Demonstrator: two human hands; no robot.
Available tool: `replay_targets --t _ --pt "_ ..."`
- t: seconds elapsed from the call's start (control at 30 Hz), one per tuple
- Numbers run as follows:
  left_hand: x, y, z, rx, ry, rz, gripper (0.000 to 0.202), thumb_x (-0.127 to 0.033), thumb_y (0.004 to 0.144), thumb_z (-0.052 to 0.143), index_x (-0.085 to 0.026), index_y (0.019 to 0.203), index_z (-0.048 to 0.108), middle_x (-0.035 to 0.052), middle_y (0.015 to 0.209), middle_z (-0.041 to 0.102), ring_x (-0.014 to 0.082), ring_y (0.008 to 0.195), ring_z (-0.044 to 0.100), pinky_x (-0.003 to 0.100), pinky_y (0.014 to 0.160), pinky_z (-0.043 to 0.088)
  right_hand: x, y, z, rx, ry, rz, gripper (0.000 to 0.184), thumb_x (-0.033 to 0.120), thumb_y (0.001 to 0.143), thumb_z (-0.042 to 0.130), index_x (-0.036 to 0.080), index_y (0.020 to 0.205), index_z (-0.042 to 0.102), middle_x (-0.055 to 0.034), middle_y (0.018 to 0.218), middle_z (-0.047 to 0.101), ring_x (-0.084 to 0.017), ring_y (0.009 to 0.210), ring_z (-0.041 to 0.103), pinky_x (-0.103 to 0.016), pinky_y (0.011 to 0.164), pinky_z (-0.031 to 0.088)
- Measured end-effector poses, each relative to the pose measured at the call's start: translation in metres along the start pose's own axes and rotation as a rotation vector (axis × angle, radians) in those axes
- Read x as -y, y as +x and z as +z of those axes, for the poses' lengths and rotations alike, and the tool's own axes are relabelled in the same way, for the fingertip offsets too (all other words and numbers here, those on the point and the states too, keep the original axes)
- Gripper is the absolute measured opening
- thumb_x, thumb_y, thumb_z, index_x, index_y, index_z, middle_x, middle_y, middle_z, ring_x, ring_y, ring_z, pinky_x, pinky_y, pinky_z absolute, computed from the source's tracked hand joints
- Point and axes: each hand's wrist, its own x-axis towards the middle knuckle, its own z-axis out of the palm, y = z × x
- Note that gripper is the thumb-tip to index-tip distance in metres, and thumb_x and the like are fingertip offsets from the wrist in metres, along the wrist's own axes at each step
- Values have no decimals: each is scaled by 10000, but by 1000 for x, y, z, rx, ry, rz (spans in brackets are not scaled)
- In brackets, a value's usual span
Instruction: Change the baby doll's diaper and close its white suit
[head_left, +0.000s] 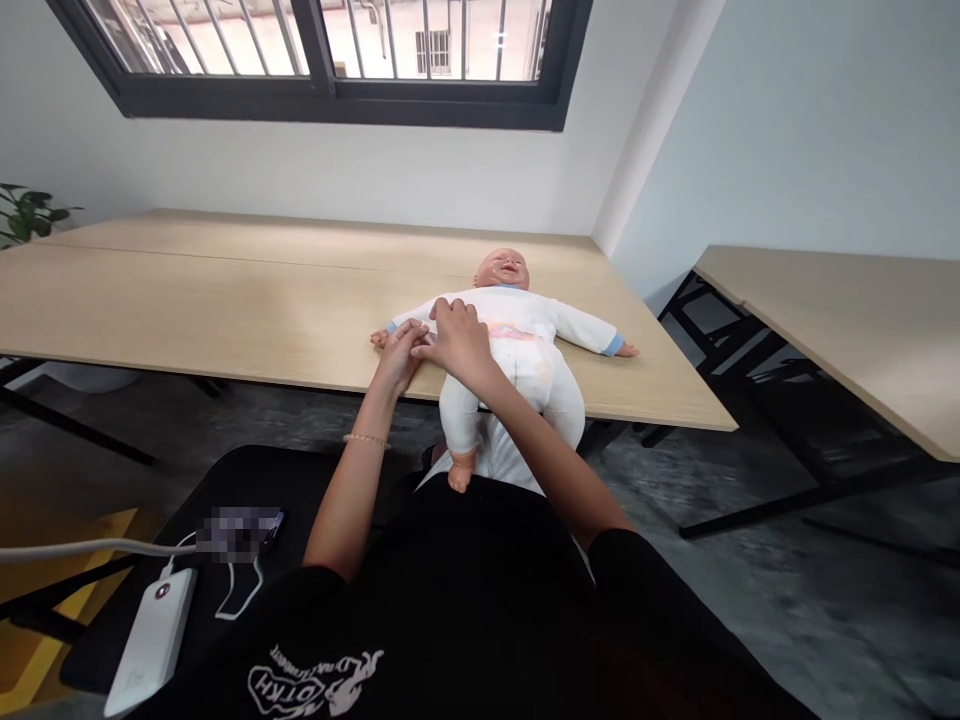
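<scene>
At the far left, a green plant (30, 212) stands beside the long wooden table (247, 300). Nearer the person, a white power bank (152, 640) lies on a black chair (247, 475), with cables beside it. Farther right, the left hand (401, 355) is at the table's front edge, its fingers curled and close to the thumb; whether they grip anything cannot be told. Just beside it, the right hand (463, 345) arches over the doll's side, fingers bent; their tips are partly hidden, so their hold cannot be told either. The doll (506, 300) lies on its back on the table, arms spread, legs over the front edge, a diaper (534, 368) around its hips. At the far right stands another table (847, 310).
</scene>
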Motion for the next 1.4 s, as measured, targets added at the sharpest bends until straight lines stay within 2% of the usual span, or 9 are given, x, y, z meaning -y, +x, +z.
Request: replay_targets --t 0.1,0.2,0.33,0.67,0.93,1.13,1.23,1.33,1.4 --pt "-2 -2 0 47 -39 -10 260 -164 815 774 -156 693 545 -36 685 525 49 566 438 169 589 409 3 1 1 -14 -18 -2 372 269 971 683 131 1297 572 -180 1349 635 -325 1273 547 -437 974 522" --pt "-3 -3 -1 84 -43 -19 223 -166 790 786 -151 702 582 -30 713 534 55 613 474 171 617 424 4 4 6 9 -33 -4 311 247 1003 635 120 1283 582 -169 1278 687 -309 1194 623 -443 998 518" --pt "-2 -3 -1 61 -22 -7 246 -179 782 781 -164 677 559 -19 729 557 77 668 524 186 656 450 3 6 11 11 -43 2 253 169 1027 543 104 1260 615 -181 1233 715 -298 1136 679 -403 970 531" --pt "0 -3 0 71 -32 -25 199 -190 792 769 -186 783 570 -28 775 592 82 727 586 180 714 478 -3 12 12 14 -87 20 276 118 1064 444 113 1235 661 -182 1272 684 -289 1143 676 -350 853 539" --pt "-4 -7 4 85 29 -35 134 -175 822 700 -187 770 577 -7 784 610 109 749 599 206 740 495 -12 15 8 30 -87 8 208 209 1053 560 130 1201 684 -157 1213 711 -299 1164 646 -357 857 524" --pt "-2 -5 1 72 32 -40 69 -159 820 672 -177 787 614 15 851 655 118 796 624 203 727 492 -16 13 9 28 -117 -3 263 165 1075 454 139 1234 662 -161 1219 713 -292 1165 631 -344 826 527" --pt "0 -5 4 87 52 34 227 -120 731 779 -196 901 647 19 968 690 124 875 647 196 764 498 -19 11 9 -15 -94 -33 270 208 1087 449 164 1278 634 -143 1222 697 -293 1168 606 -346 821 531" --pt "-1 -5 11 170 118 130 502 -77 642 866 -227 1078 669 52 1141 706 165 1088 662 210 878 506 -21 8 9 -87 -81 -35 305 197 1094 398 190 1314 609 -145 1279 649 -285 1194 563 -328 802 527" --pt "-2 -3 17 234 130 142 594 -103 633 900 -237 1157 655 69 1179 709 190 1170 653 224 914 505 -21 7 11 -118 -81 -30 338 162 1089 361 194 1319 607 -151 1319 609 -277 1210 536 -311 780 519"
